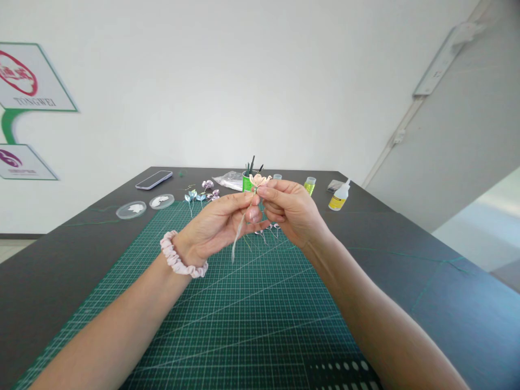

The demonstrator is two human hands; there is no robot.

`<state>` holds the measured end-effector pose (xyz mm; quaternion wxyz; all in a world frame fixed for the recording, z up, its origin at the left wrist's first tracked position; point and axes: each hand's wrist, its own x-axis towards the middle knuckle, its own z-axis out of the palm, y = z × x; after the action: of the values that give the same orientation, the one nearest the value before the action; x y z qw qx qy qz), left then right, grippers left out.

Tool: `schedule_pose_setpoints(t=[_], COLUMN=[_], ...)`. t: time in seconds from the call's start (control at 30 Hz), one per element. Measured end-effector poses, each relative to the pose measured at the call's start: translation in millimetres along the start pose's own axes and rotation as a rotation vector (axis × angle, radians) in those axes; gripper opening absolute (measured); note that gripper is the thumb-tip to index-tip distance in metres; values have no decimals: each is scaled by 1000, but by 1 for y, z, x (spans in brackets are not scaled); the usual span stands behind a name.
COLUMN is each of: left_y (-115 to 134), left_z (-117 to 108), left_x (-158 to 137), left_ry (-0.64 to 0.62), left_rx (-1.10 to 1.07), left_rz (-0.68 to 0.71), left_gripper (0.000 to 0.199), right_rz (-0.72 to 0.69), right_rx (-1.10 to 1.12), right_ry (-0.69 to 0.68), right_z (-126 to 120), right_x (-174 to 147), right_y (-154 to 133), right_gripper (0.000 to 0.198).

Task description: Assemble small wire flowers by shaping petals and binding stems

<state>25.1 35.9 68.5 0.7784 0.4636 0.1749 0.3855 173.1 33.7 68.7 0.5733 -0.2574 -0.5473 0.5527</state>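
A pale pink artificial flower (260, 179) is held up above the cutting mat, its head upright. My left hand (223, 216), with a pink scrunchie (181, 259) round the wrist, pinches the stem just under the petals. A whitish strand (238, 241) hangs down from the stem past the left fingers. My right hand (290, 208) is closed at the base of the same flower, thumb and forefinger against it. The fingers cover part of the stem. Below and behind the hands, small flowers on wire stems (266, 232) lie on the mat.
The green cutting mat (244, 314) covers the table's middle. Blue and purple wired flowers (197, 196), two shallow dishes (131, 210) and a phone (154, 180) lie at the left. Behind the hands stands a green tool can (246, 183). A yellow-labelled glue bottle (339, 197) stands right.
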Motion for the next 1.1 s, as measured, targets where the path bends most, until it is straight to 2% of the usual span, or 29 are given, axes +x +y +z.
schedule_pose_setpoints(t=[0.47,0.77,0.9,1.1], left_y=[0,-3,-3,-3], left_z=[-1,-7,-6,-5], left_x=[0,2,2,2], left_ry=[-57,52,97,168], left_rx=[-56,96,190,232], left_rz=[-39,134,229,277], left_gripper=[23,20,21,21], right_rz=[2,-38,-53,-61], right_rx=[9,-38,-43,-42], right_ry=[-59,90,102,114], right_z=[0,0,1,4], right_x=[-1,0,0,0], right_y=[-2,3,4,3], right_gripper=[28,16,15,12])
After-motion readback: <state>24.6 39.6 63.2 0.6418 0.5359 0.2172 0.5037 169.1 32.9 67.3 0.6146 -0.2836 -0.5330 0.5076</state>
